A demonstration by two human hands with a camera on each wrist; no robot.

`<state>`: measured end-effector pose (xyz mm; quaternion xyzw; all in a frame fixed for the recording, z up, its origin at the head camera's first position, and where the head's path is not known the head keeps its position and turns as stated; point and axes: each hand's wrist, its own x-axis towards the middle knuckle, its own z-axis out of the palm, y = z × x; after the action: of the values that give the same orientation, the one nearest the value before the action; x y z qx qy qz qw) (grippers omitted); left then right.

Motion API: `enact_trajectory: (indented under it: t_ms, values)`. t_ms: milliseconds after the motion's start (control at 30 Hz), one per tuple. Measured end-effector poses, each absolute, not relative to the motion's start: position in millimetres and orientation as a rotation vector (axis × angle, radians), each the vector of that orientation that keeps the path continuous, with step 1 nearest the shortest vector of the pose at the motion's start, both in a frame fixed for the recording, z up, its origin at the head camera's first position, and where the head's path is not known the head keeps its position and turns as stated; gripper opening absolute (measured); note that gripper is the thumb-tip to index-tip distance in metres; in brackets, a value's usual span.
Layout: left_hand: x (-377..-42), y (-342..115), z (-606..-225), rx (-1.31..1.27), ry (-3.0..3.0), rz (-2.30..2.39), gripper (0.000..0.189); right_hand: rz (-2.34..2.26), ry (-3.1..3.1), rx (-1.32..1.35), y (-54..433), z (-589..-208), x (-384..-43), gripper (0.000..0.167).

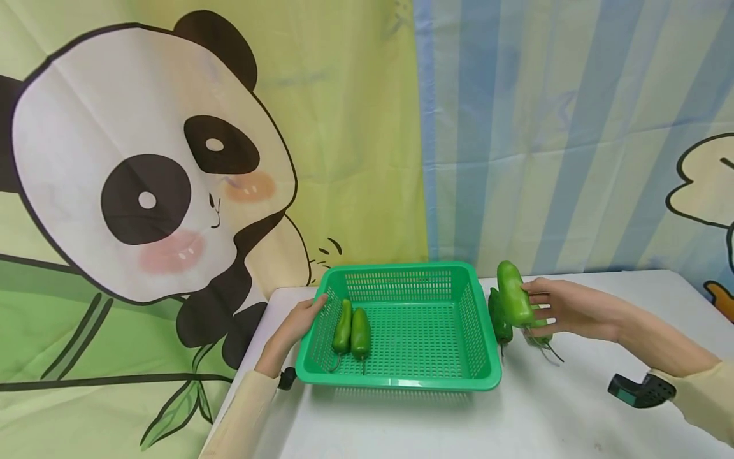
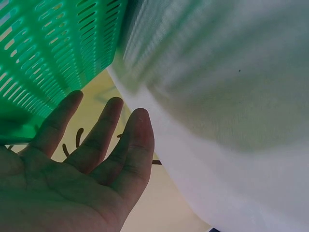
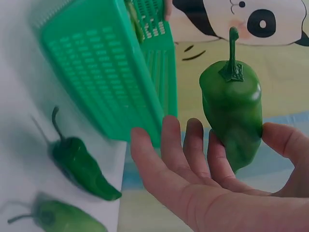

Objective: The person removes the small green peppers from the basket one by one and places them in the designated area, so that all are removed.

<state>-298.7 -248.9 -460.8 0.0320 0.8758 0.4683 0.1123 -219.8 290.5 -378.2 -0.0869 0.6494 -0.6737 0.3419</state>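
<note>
A green plastic basket (image 1: 401, 383) with slotted walls stands on the table, and two green peppers (image 1: 360, 333) lie side by side in its left part. My left hand (image 1: 295, 324) holds the basket's left rim, thumb over the edge. In the left wrist view its other fingers (image 2: 137, 150) reach out fairly straight along the outside; the thumb is hidden there. To the right of the basket, my right hand (image 1: 579, 309) pinches a green pepper (image 3: 232, 108) between thumb and fingers, raised above the table. Beneath it lie a dark green pepper (image 3: 84, 166) and a lighter pepper (image 3: 67, 217).
The white table (image 1: 642, 306) ends at a cloth backdrop (image 1: 367, 159) printed with a panda and stripes. The basket's right wall (image 1: 483, 331) stands close beside the loose peppers. A dark device (image 1: 641, 390) is strapped at the right wrist.
</note>
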Motion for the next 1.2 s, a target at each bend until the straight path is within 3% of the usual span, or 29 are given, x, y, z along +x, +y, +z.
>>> enact_trajectory:
  t_ms: [600,900,1200]
  values:
    - [-301,-248,-461,0.058,2.582,1.379,0.064,-1.577,1.928,-0.091,340,-402,-238,0.032]
    - [-302,-247,-459,0.062,2.588,1.372,0.066,-1.292,2.193,-0.051,360,-416,-240,0.073]
    - [-295,-243,-449,0.057,2.559,1.381,0.063,-0.864,2.442,0.012,363,-427,-252,0.078]
